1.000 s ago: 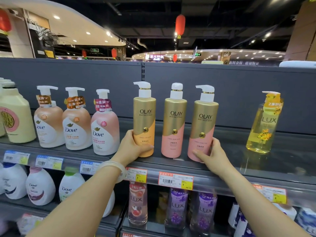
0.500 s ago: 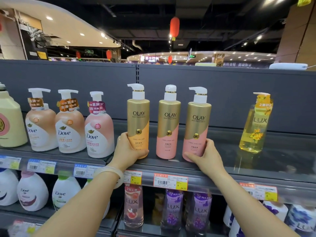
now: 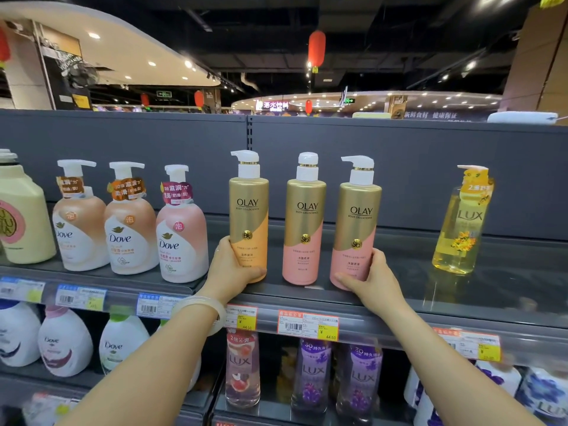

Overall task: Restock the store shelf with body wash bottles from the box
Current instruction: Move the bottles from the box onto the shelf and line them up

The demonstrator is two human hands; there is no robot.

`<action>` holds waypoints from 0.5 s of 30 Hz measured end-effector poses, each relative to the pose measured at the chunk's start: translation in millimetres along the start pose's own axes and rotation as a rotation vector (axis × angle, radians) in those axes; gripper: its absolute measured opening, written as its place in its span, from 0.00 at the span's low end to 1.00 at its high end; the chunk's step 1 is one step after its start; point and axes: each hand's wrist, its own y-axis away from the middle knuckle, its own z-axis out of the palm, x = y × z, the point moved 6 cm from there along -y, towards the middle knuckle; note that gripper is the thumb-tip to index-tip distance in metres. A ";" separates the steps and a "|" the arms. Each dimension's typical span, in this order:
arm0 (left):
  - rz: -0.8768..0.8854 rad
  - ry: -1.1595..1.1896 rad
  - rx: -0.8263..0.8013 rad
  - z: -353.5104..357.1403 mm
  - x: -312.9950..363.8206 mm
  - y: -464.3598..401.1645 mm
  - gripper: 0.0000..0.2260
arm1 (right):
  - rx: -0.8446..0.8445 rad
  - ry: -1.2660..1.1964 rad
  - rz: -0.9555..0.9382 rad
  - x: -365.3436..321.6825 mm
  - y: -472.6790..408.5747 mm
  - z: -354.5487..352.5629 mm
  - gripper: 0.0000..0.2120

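Three gold Olay pump bottles stand upright in a row on the grey upper shelf [image 3: 507, 290]. My left hand [image 3: 229, 269] grips the base of the left one, the gold and orange bottle [image 3: 249, 216]. My right hand [image 3: 370, 279] grips the base of the right one, a gold and pink bottle [image 3: 358, 222]. Between them a second gold and pink bottle [image 3: 304, 222] stands untouched. The box is not in view.
Three Dove pump bottles [image 3: 130, 222] and a cream jug [image 3: 21, 216] stand left of the Olay row. A yellow Lux bottle [image 3: 461, 222] stands to the right, with bare shelf between. Price tags [image 3: 307, 325] line the shelf edge; more Lux and Dove bottles fill the shelf below.
Both hands keep their hold on the outer Olay bottles. The view has shifted slightly, and the bottles stay upright in place.
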 end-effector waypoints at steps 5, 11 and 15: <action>-0.030 -0.009 -0.019 1.0 1.4 1.0 0.33 | -0.010 0.000 0.009 0.5 -0.6 0.3 0.37; -0.048 -0.029 -0.016 1.2 -2.2 0.3 0.33 | -0.015 -0.007 0.013 0.8 0.2 -0.3 0.37; 0.056 -0.025 0.194 -5.4 5.0 5.5 0.39 | 0.002 -0.028 0.004 -0.3 1.6 -1.9 0.37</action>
